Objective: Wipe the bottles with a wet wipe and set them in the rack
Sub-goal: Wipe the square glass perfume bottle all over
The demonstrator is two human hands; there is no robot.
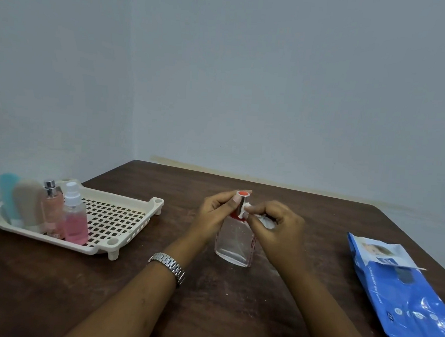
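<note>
Clear glass bottle, square-shouldered with a red collar, stands upright on the dark brown wooden counter, right in the middle and close to the person. Its silver cap with a red top points up between both hands.

Left hand comes in from the left with its fingers and thumb curled round the cap and neck of the clear glass bottle, gripping it. A silver metal link watch sits on that wrist.

Right hand is bunched up, fingers curled, pinching a crumpled white wet wipe. A fold of the wipe touches the right side of the cap, just above the red collar.

Over on the left, near the counter's edge, sits the cream plastic rack with a perforated floor, well apart from the hands. Four bottles stand in its left end, in a row: a teal squeeze tube, a beige squeeze tube, a slim pink perfume bottle with a silver cap, and a clear spray bottle of pink liquid nearest the middle.

On the right side of the counter lies a blue plastic pack of wipes, flat, its label flap lifted. A pale blue-grey wall fills the background.
</note>
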